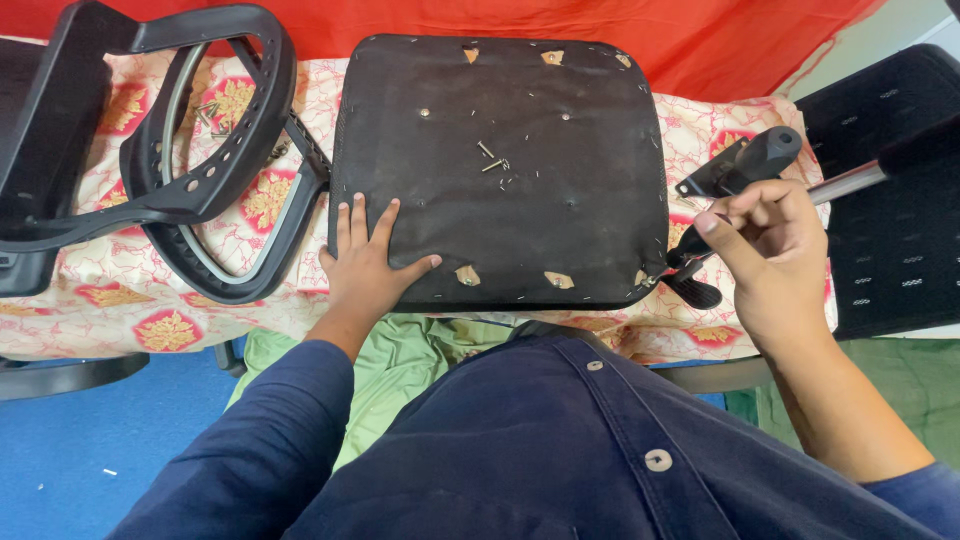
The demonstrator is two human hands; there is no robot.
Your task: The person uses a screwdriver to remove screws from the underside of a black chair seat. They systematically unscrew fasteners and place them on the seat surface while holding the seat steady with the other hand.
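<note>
Head view: the left hand (368, 262) lies flat, fingers spread, on the near-left corner of the upturned black seat pad (500, 170) on the cloth-covered counter (150, 310). The right hand (770, 250) closes its fingers around a black-handled tool (745, 170) just right of the pad, its long axis slanting away rightward. Loose screws (493, 158) lie mid-pad, nearer the left hand.

The middle of the upturned seat pad (500, 170) is left open, broken only by loose screws (492, 158) near its centre. Passage at nine o'clock is blocked by the black armrest frames (200, 150). At three o'clock, room is taken up by a black-handled lever (745, 165) and mesh chair back (890, 200).
</note>
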